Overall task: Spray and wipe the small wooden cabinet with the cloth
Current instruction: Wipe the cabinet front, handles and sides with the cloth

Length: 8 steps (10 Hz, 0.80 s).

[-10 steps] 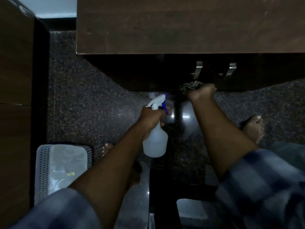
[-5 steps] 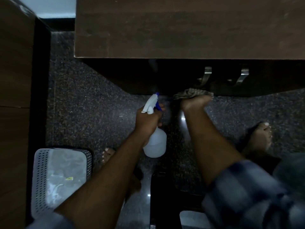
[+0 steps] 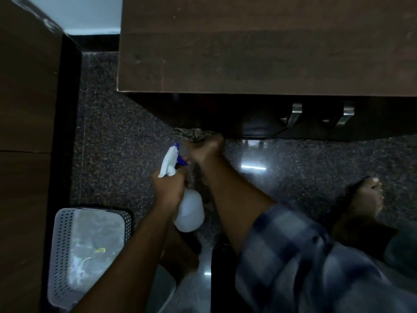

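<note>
I look down and see the small wooden cabinet [image 3: 266, 53] from above, with its brown top filling the upper part of the view. Its front side is dark and in shadow, and two shiny metal handles [image 3: 293, 115] stick out from it. My right hand [image 3: 203, 150] is at the bottom edge of the cabinet's front, near its left corner. Its fingers are closed tight on the cloth [image 3: 194, 134], and the cloth is pressed against the cabinet down low, just above the floor [image 3: 117, 141]. My left hand [image 3: 169, 188] is just below the cloth, a little away from the cabinet. Its fingers are wrapped around the neck of the spray bottle [image 3: 188, 211]. The bottle is white with a blue trigger, and its nozzle points up toward the cabinet's left corner. The floor is dark and speckled, with shiny spots of light in front of the cabinet. A white basket [image 3: 61, 249] with little holes sits on the floor, well apart from the cabinet, down to the left. A bare foot [image 3: 363, 199] stands on the floor below the handles.
</note>
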Available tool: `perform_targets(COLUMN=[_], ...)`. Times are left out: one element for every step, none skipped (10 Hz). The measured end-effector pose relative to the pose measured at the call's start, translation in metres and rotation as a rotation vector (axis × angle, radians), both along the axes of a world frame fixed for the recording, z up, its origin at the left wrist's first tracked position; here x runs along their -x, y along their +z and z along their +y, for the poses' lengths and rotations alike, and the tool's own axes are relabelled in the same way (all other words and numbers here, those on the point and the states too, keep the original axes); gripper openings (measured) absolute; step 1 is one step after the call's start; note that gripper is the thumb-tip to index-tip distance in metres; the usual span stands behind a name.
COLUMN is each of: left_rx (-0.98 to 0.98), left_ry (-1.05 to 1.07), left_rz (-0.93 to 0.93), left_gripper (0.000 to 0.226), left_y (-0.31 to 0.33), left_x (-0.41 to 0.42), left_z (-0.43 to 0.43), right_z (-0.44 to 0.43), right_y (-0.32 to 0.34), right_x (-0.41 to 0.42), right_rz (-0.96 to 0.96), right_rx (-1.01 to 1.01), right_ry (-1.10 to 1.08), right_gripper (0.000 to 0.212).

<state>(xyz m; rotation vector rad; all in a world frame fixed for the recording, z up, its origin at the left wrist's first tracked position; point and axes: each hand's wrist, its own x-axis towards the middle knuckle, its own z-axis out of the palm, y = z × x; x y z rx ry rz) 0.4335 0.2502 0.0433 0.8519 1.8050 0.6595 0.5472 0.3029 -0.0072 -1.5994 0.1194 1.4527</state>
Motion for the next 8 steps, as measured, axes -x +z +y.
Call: perform_targets(left_rx=[0.029,0.053,0.067,0.035,0.021,0.04,0.035,0.037], left_ry=[-0.141,-0.119,-0.118,-0.12,-0.204,-0.257,-0.271,-0.243], left_rz=[-0.038,-0.068,-0.073,-0.098,-0.158,-0.213,-0.231,-0.23], left_gripper=[0.052,0.034,0.036,0.031,0.053,0.051,0.056,0.05], left_y=[0.004,0.008,0.022,0.042,0.068,0.092,0.112,0.129], left_x=[-0.01,-0.03,-0.045,-0.049,-0.057,-0.073,-0.094,-0.108], left_z=[0.001,0.001,0.004,0.006,0.001,-0.005,-0.013,-0.025], right_z=[0.005,-0.011,-0.002,-0.005,-0.028,-0.041,-0.042,-0.058], right_y=[0.0,0.048,0.079,0.102,0.109,0.137,0.167,0.191], right_x=[-0.027,-0.04,-0.039,-0.05,-0.085,-0.113,-0.115,-0.117], right_rz=[0.456,0.332,0.362,0.541,0.513,0.551,0.506,0.429], right_rx=[-0.085,0.059,0.038,-0.086,-0.185,-0.206,-0.193,-0.186], right_ry=[-0.523,-0.411,-0.388,-0.691,-0.882,-0.914,-0.79,-0.748], right_gripper=[0.061,0.031,0.049,0.059,0.049,0.055,0.058,0.045])
